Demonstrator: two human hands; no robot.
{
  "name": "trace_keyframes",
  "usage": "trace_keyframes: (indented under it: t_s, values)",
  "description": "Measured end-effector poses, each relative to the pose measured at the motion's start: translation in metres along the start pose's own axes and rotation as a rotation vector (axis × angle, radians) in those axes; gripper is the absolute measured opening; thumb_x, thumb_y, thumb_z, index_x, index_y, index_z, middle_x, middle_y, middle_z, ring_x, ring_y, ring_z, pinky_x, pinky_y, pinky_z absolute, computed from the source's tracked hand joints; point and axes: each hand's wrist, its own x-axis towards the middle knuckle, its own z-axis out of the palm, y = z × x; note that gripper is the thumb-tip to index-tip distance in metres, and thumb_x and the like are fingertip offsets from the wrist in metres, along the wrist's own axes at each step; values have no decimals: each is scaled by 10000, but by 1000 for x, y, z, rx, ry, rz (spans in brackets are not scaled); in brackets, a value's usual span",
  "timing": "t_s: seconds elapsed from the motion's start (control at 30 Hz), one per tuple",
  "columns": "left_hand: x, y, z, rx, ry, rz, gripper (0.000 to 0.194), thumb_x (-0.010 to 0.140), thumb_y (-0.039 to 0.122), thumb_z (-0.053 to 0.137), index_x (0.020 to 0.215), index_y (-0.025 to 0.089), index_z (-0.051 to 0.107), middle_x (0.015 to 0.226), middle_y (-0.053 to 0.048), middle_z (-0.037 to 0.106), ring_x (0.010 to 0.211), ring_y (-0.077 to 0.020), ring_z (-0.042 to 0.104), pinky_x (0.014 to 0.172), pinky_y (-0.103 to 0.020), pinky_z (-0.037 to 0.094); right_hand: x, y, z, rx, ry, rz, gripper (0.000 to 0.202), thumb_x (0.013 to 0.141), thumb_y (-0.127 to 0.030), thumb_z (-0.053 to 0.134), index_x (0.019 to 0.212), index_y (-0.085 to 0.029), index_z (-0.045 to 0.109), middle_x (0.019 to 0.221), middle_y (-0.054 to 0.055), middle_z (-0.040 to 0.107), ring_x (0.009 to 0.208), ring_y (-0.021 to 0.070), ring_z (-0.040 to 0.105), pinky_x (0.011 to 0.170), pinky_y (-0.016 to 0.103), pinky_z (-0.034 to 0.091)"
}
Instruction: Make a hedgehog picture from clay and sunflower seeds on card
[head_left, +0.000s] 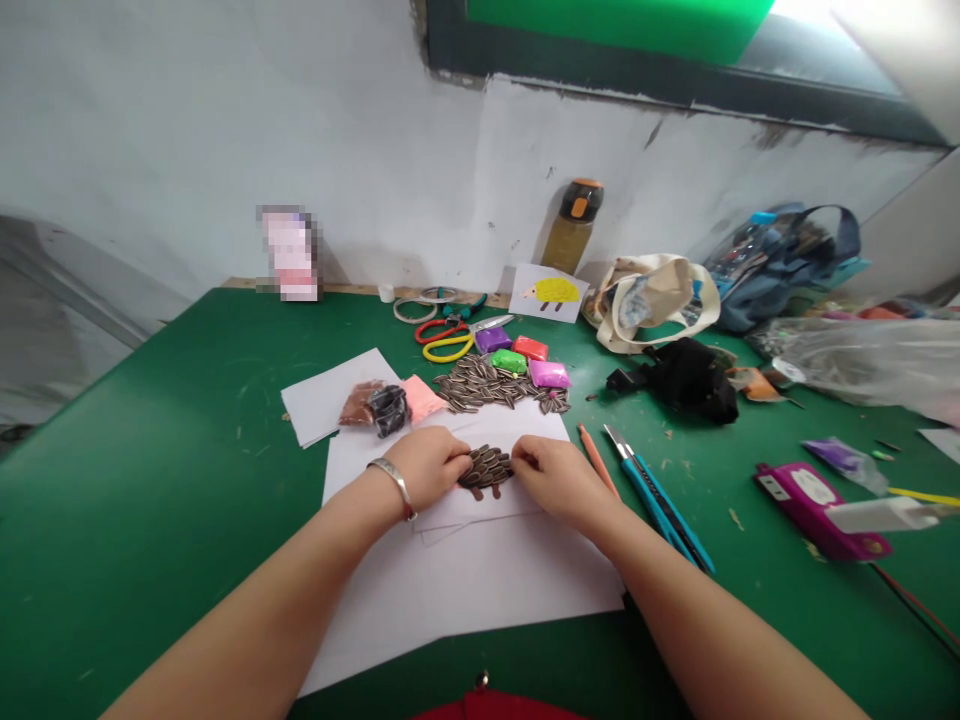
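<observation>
White paper (pixel 525 560) lies in front of me, with a small body of overlapping striped seeds (pixel 486 467) on it and brown feet (pixel 486 493) below. My left hand (pixel 429 465) is closed at the left end of the seed body; its fingertips touch that edge. At the right end, my right hand (pixel 551 475) has its thumb and fingers pinched together against the seeds. Whatever either pinch holds is too small to make out. Behind the hands is a pile of loose seeds (pixel 480 385), with purple, red, green and pink clay packets (pixel 550 374) around it.
Brown and black clay bags (pixel 389 410) lie left of the seed pile. Scissors (pixel 450 347) and a hedgehog card (pixel 553 292) are behind. Right are blue cutters (pixel 660 505), an orange pen (pixel 596 455), a black cloth (pixel 691 380) and a magenta device (pixel 814 510). A bottle (pixel 571 228) stands by the wall.
</observation>
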Motion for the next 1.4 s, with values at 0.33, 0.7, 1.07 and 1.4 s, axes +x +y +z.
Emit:
trace_keyframes:
  t_s: [0.33, 0.7, 1.07, 1.4]
  values:
    - [-1, -1, 1, -27, 3, 25, 323, 826, 241, 404, 791, 226, 724, 743, -5, 716, 662, -149, 584, 635, -230, 399, 5, -6, -1, -75, -29, 82, 149, 774, -206, 456, 704, -214, 587, 701, 14, 644, 634, 145, 541, 537, 234, 269]
    - [-1, 1, -1, 13, -1, 6, 333, 835, 239, 394, 781, 221, 722, 728, -7, 705, 651, -147, 578, 607, -231, 377, 3, -1, -4, 9, -22, 66, 137, 772, -241, 488, 691, -214, 595, 642, -10, 625, 611, 132, 539, 554, 229, 301]
    - [-1, 0, 0, 13, 1, 23, 335, 836, 216, 383, 811, 225, 717, 754, -1, 709, 688, -146, 583, 630, -224, 390, -6, 1, -5, 14, -18, -160, 152, 817, -137, 468, 888, -211, 580, 867, 14, 598, 804, 135, 545, 706, 225, 362]
    - [-1, -1, 0, 2, 14, 33, 332, 837, 216, 382, 795, 229, 712, 747, 10, 707, 695, -147, 585, 635, -226, 389, -3, 7, 1, 7, -40, -259, 189, 889, -164, 426, 957, -216, 595, 917, 27, 565, 841, 137, 548, 764, 242, 394]
